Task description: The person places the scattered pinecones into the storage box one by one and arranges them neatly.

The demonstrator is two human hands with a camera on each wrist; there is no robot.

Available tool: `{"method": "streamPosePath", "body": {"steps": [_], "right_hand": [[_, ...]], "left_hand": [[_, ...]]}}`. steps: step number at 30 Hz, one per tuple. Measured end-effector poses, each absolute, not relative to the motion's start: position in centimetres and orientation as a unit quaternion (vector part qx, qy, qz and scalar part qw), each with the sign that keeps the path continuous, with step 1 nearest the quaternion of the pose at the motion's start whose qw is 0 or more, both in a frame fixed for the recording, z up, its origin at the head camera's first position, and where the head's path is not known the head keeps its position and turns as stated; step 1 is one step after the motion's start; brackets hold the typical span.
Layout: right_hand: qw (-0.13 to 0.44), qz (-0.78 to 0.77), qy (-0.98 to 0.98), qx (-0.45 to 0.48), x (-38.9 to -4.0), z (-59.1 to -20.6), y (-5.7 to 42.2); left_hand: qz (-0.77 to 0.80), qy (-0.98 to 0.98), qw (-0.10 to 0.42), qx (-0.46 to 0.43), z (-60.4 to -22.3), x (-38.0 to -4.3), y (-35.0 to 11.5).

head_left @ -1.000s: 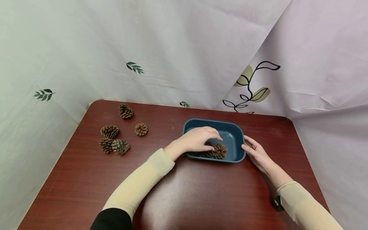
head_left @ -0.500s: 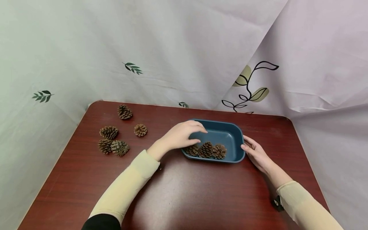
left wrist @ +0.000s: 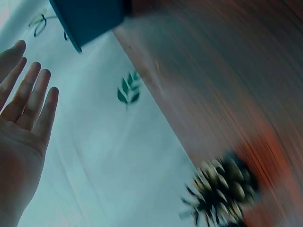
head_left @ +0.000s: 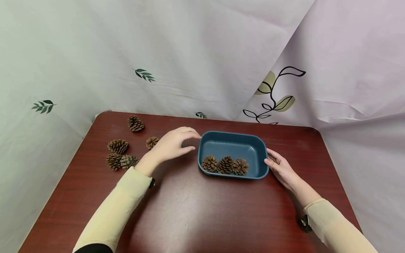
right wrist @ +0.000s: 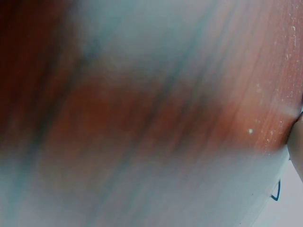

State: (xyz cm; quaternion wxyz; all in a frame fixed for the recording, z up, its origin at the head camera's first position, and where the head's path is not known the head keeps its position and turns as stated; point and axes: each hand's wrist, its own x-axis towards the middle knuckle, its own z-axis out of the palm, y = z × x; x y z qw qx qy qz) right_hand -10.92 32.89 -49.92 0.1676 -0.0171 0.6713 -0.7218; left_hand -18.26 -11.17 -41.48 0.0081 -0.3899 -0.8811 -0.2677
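A blue rectangular plastic box (head_left: 232,137) stands on the table, with three pine cones in a row along its near wall: a left one (head_left: 209,163), a middle one (head_left: 225,165) and a right one (head_left: 240,166). My right hand (head_left: 282,171) holds the box's right end, thumb at the rim and fingers along the outer wall. Left of the box, my left hand (head_left: 172,144) is over the table with relaxed fingers and nothing in them. In the left wrist view that hand (left wrist: 26,123) shows its palm, and a blurred pine cone (left wrist: 222,189) lies at lower right.
Several more pine cones lie at the table's left: one at the back (head_left: 135,123), a small one (head_left: 152,142) partly behind the left hand, and a cluster (head_left: 117,146) nearer the left edge. A white leaf-patterned cloth (head_left: 190,63) hangs behind the reddish-brown table (head_left: 202,218).
My left hand has come out of the box and moved left, uncovering the pine cones inside. The right hand has stayed at the box's right end.
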Motion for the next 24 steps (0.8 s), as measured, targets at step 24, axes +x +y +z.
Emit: {"method": "streamPosePath", "body": {"steps": [24], "right_hand": [[0.169,-0.718,0.676,-0.008,-10.9,-49.9,32.9]], "left_hand": [[-0.251,-0.926,0.023,-0.282,-42.9,-18.2,-21.3]]}}
